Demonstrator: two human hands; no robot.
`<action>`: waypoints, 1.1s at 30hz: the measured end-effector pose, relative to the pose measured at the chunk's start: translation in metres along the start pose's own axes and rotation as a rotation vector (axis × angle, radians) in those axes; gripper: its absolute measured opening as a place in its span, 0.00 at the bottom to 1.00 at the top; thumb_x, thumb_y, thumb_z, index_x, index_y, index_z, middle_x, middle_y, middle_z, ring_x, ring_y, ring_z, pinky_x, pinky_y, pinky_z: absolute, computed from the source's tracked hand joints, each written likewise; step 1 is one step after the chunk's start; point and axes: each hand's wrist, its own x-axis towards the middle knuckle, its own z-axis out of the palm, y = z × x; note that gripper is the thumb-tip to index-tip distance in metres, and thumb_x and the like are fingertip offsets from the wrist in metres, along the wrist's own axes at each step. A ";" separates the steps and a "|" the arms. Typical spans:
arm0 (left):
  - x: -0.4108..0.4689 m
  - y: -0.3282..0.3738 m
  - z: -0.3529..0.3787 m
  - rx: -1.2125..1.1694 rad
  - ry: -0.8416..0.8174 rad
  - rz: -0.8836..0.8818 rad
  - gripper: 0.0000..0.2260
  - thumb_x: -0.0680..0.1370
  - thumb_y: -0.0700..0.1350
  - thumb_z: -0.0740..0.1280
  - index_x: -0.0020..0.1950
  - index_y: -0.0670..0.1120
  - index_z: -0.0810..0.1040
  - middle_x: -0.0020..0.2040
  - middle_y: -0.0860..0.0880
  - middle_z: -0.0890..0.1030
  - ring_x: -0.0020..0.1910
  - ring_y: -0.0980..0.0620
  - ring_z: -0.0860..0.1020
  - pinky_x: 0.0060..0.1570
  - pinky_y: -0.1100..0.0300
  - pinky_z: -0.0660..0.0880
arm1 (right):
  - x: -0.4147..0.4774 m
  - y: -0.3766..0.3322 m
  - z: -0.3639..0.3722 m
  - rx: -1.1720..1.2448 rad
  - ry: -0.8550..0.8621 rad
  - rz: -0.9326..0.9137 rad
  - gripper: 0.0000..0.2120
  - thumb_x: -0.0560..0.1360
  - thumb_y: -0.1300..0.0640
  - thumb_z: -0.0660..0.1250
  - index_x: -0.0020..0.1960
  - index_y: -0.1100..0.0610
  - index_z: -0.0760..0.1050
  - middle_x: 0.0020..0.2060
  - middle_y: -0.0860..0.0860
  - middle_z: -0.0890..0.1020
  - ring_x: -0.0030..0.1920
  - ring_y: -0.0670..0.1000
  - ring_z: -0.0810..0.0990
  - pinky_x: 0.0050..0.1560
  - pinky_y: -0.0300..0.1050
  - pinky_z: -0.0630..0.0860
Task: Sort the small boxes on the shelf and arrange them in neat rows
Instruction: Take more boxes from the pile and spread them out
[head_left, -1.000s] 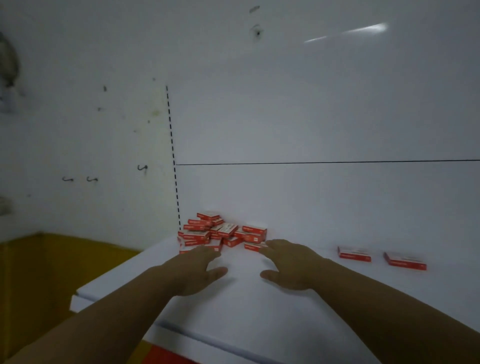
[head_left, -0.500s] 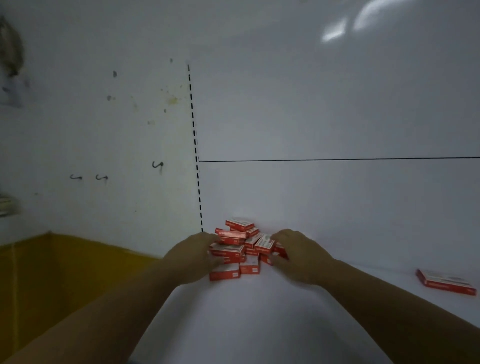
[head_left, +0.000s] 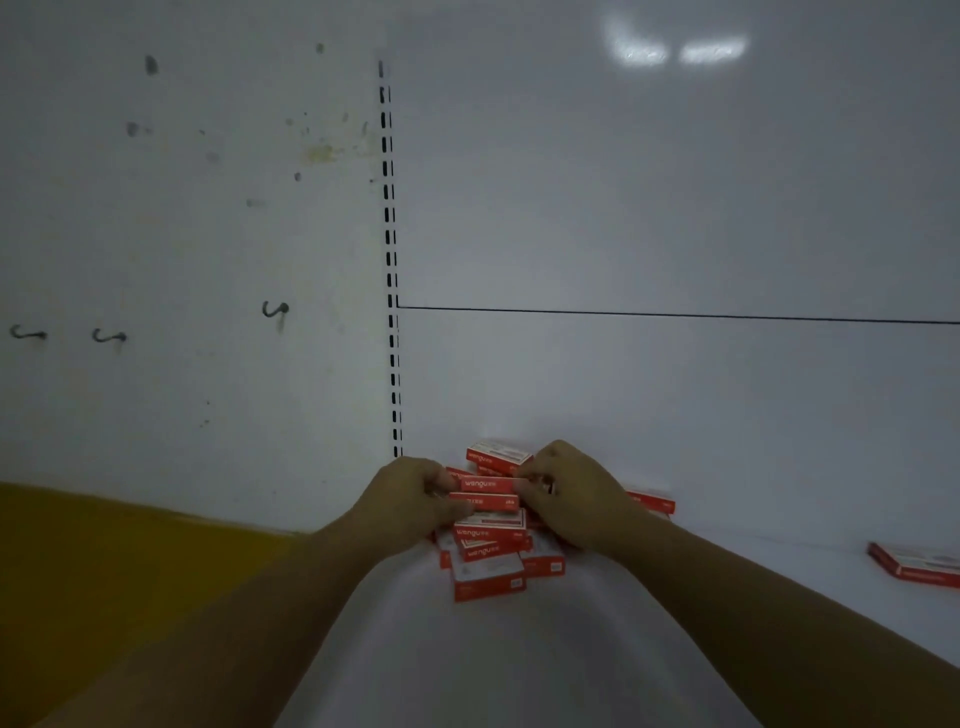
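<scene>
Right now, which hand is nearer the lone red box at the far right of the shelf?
Right. The right hand is on the pile's right side, nearer the lone box; the left hand is on the pile's far side.

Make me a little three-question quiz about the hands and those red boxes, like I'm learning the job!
1. True or false: the red boxes in the heap are already in neat rows.
2. Which hands touch the heap? A) left hand only B) right hand only C) both
3. Fill in: one lone box lies far to the ____ on the shelf.

Key: 1 false; 2 C; 3 right.
</scene>
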 end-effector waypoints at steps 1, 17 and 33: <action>0.001 -0.002 0.000 -0.009 -0.009 0.001 0.06 0.69 0.47 0.74 0.40 0.50 0.77 0.39 0.54 0.82 0.34 0.59 0.81 0.29 0.70 0.74 | -0.001 -0.001 0.002 0.026 0.022 0.004 0.14 0.76 0.44 0.61 0.56 0.48 0.78 0.44 0.42 0.72 0.44 0.40 0.72 0.49 0.39 0.70; -0.007 0.006 -0.007 0.169 0.018 0.208 0.20 0.67 0.48 0.76 0.57 0.56 0.77 0.48 0.59 0.77 0.42 0.61 0.77 0.35 0.71 0.73 | -0.015 -0.005 -0.029 0.092 0.105 -0.107 0.20 0.69 0.51 0.72 0.60 0.53 0.75 0.51 0.48 0.76 0.49 0.47 0.75 0.53 0.46 0.76; -0.012 0.064 0.029 0.177 0.182 0.466 0.24 0.64 0.47 0.78 0.58 0.50 0.79 0.42 0.59 0.74 0.39 0.62 0.74 0.36 0.76 0.66 | -0.102 0.052 -0.097 -0.202 0.252 0.028 0.21 0.70 0.52 0.72 0.62 0.51 0.74 0.54 0.44 0.77 0.40 0.42 0.74 0.42 0.32 0.69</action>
